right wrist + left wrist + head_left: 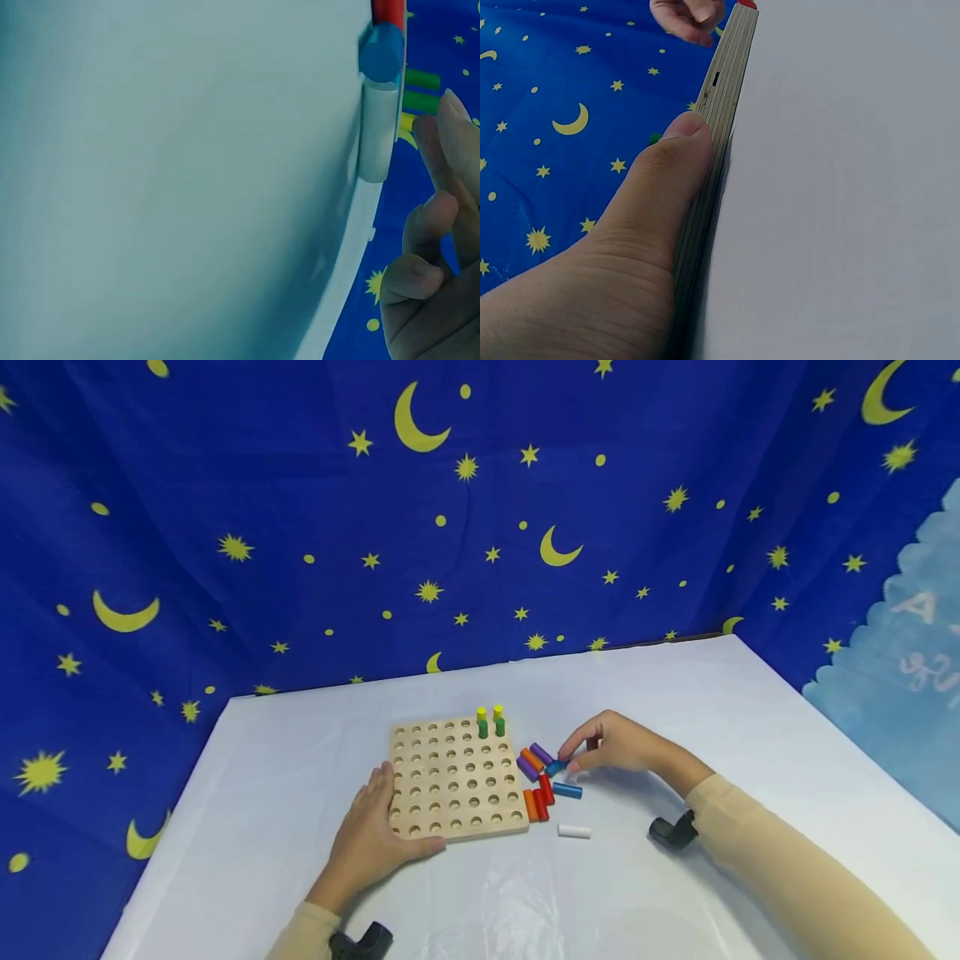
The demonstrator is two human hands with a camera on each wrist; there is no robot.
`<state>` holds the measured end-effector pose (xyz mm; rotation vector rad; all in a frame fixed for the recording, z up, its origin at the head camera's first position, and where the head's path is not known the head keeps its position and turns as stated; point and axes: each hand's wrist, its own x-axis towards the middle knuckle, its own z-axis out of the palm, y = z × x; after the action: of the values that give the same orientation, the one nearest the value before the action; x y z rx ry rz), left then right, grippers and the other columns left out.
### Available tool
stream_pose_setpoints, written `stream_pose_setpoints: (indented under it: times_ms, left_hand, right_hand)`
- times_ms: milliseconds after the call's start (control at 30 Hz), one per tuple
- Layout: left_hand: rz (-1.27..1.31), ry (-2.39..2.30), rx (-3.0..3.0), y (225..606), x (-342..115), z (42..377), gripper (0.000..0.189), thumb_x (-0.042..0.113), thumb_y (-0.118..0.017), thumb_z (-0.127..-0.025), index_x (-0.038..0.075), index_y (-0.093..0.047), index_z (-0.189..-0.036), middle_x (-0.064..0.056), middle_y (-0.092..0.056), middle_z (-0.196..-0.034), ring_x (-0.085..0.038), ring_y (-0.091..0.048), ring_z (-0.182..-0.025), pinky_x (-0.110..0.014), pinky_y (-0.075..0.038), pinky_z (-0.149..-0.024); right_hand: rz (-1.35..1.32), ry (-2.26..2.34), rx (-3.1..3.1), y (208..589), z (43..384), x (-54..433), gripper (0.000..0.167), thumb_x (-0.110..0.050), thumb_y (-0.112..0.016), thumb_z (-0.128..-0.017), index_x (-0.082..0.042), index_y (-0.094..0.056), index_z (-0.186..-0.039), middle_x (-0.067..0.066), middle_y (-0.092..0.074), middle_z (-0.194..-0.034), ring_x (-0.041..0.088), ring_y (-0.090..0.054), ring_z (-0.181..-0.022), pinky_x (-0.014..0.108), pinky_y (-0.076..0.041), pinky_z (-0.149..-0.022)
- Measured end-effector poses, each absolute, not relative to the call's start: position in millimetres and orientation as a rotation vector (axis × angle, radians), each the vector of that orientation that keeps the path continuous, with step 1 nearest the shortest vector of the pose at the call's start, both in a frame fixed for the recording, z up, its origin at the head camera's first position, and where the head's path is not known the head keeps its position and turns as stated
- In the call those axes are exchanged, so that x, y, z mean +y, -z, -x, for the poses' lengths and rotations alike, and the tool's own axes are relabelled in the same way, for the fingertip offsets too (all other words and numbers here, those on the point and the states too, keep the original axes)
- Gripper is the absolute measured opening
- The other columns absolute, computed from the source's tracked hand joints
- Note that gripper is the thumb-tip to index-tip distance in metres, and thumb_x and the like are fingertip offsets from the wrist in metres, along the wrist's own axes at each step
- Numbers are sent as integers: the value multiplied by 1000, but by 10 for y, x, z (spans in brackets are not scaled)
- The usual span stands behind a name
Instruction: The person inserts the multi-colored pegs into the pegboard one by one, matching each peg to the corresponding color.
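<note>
A wooden peg board [453, 785] with rows of round holes lies on the table. My left hand [375, 822] rests against its near left corner. In the left wrist view the thumb [686, 139] presses along the board's layered side. My right hand [618, 743] hovers over loose pegs right of the board, thumb and index finger slightly apart; nothing shows between them in the right wrist view. Just under these fingertips lies a blue peg [556, 767], with another blue peg [567, 790] nearer. Two yellow pegs [482, 713] and two green pegs [483, 729] stand in the board.
Purple pegs [528, 768], orange pegs [531, 805] and red pegs [542, 806] lie along the board's right edge. A white peg [574, 831] lies nearer me. White cloth covers the table [652, 685]. Behind hangs a blue star-patterned curtain [337, 527].
</note>
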<state>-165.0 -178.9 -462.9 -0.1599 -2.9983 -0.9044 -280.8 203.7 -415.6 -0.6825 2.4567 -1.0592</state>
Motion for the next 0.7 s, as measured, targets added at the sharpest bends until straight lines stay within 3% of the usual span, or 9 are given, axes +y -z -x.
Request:
stream_pose_setpoints:
  times_ms: [200,500,700]
  left_hand:
    - [147,923,-3009,4634,-1798,1653,148,83,-75,-56,-3,-10,-158,-24,-12,-164,-41,-14,-153,-54,-14,-126]
    - [152,918,-2995,4632,-1790,1644,147,82,-75,-56,-4,-12,-157,-24,-15,-164,-40,-16,-152,-54,-16,-125]
    - [149,916,-2998,4616,-1787,1638,147,82,-75,-56,-5,-12,-157,-23,-15,-164,-40,-16,-153,-53,-16,-126]
  right_hand:
    - [736,991,2472,4193,2764,2112,18,-22,-84,-79,-22,-81,-97,-5,-78,-101,18,-58,-78,23,-49,-68]
    - [709,891,2539,4177,2735,2142,20,-15,-83,-80,-22,-80,-99,-6,-77,-100,17,-55,-78,22,-48,-68]
    - [759,861,2542,4172,2755,2149,25,-16,-83,-81,-22,-79,-105,-5,-75,-106,15,-59,-87,22,-51,-72]
